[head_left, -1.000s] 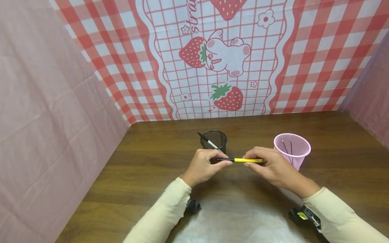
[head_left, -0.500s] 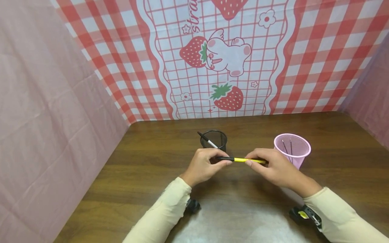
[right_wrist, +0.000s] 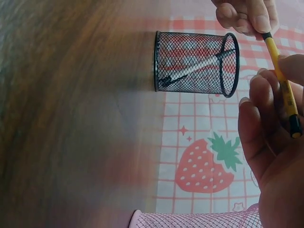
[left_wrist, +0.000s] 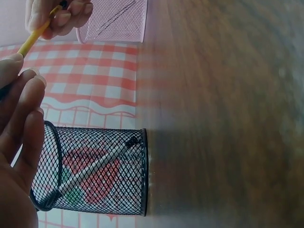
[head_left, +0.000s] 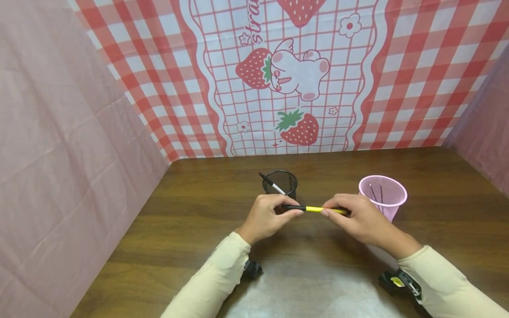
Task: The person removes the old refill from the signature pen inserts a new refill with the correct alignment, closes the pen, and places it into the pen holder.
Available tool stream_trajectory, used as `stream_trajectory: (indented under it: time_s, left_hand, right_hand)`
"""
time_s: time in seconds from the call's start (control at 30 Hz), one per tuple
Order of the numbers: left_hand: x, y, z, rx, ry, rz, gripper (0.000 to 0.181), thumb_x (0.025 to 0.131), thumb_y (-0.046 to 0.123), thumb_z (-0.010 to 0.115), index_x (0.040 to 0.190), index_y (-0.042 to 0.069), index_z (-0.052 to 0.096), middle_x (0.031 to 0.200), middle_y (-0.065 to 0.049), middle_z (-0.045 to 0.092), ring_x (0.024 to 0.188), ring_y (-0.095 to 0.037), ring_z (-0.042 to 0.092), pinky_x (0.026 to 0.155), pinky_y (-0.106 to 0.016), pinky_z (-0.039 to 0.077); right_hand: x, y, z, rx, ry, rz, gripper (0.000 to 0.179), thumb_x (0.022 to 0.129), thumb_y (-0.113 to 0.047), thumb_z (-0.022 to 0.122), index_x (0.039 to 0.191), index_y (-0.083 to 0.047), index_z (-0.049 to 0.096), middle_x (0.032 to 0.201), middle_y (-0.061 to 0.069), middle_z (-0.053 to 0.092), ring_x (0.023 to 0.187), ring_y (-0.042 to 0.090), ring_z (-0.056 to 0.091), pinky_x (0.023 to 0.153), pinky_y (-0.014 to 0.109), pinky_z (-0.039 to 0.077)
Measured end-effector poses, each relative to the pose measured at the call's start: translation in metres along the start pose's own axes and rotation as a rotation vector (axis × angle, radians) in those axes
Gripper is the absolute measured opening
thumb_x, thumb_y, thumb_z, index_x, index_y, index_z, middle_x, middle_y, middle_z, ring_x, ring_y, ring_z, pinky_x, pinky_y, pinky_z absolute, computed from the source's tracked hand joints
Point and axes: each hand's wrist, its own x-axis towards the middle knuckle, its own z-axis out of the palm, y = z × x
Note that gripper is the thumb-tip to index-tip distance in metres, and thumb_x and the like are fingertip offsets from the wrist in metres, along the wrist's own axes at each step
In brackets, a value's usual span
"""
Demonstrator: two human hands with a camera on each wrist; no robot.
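Observation:
A yellow pen [head_left: 314, 209] with a black cap is held level between both hands, above the table. My left hand [head_left: 267, 217] pinches the black cap [head_left: 295, 207] between thumb and fingers. The yellow barrel is pinched by my right hand [head_left: 359, 218], its thumb lying along the side. In the right wrist view the pen's black end plug [right_wrist: 295, 126] sticks out past the right fingers. Just behind the left hand stands a black mesh pen cup [left_wrist: 97, 171], with a white pen [left_wrist: 92, 171] with a black cap leaning inside it.
A pink mesh cup [head_left: 383, 191] stands behind the right hand, with two thin dark sticks [head_left: 381, 192] inside. The brown wooden table [head_left: 191, 207] ends at a red-and-white checked cloth [head_left: 167, 88] at the back. Pink cloth [head_left: 71, 132] hangs along the left side.
My right hand has shifted slightly to the right along the barrel, and the pen's right end has dipped a little. My left hand stays in place.

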Motion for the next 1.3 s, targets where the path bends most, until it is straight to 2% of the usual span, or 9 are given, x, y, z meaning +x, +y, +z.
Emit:
stream_trajectory:
  time_s: [0.2,0.6,0.83,1.13,1.3]
  left_hand:
    - [-0.0003,-0.0007,-0.0003,0.013,-0.019,-0.011,0.012,0.086,0.014,0.081,0.094,0.008,0.076,0.083,0.004,0.072,0.068,0.003,0.056,0.06,-0.015,0.051]
    - [0.0007,0.0001,-0.0003,-0.013,-0.05,-0.051,0.013,0.088,0.016,0.08,0.097,0.008,0.076,0.085,0.003,0.072,0.071,0.001,0.058,0.063,-0.014,0.05]
    - [-0.0002,-0.0011,0.0005,-0.012,-0.061,-0.062,0.011,0.088,0.016,0.08,0.096,0.008,0.077,0.083,0.004,0.072,0.071,0.001,0.058,0.063,-0.014,0.05]
    - [0.0002,-0.001,0.001,-0.034,-0.076,-0.083,0.009,0.089,0.014,0.079,0.095,0.008,0.077,0.078,0.006,0.07,0.066,0.002,0.056,0.059,-0.015,0.05]
    - [-0.0006,-0.0018,0.0017,-0.061,-0.067,-0.075,0.009,0.089,0.014,0.079,0.094,0.008,0.077,0.077,0.005,0.07,0.064,0.004,0.056,0.058,-0.015,0.051]
  right_hand:
    - [0.0025,-0.0011,0.0016,0.02,0.04,-0.039,0.028,0.078,0.001,0.083,0.093,-0.02,0.073,0.082,-0.018,0.062,0.069,0.002,0.056,0.059,0.018,0.046]
    - [0.0046,-0.0068,0.0024,0.035,0.07,-0.028,0.033,0.07,0.01,0.084,0.089,-0.014,0.071,0.078,-0.009,0.063,0.067,0.005,0.056,0.057,0.019,0.046]
    - [0.0044,-0.006,0.0029,0.038,0.071,-0.026,0.037,0.069,0.01,0.085,0.09,-0.017,0.07,0.081,-0.01,0.063,0.069,0.005,0.057,0.058,0.019,0.046]
    - [0.0036,-0.0046,0.0055,0.047,0.077,-0.01,0.037,0.067,0.016,0.084,0.086,-0.012,0.068,0.08,-0.006,0.063,0.069,0.007,0.056,0.057,0.018,0.045]
    - [0.0023,-0.003,0.0049,0.069,0.065,0.012,0.04,0.069,0.012,0.085,0.088,-0.018,0.067,0.083,-0.011,0.062,0.069,0.008,0.057,0.056,0.02,0.047]
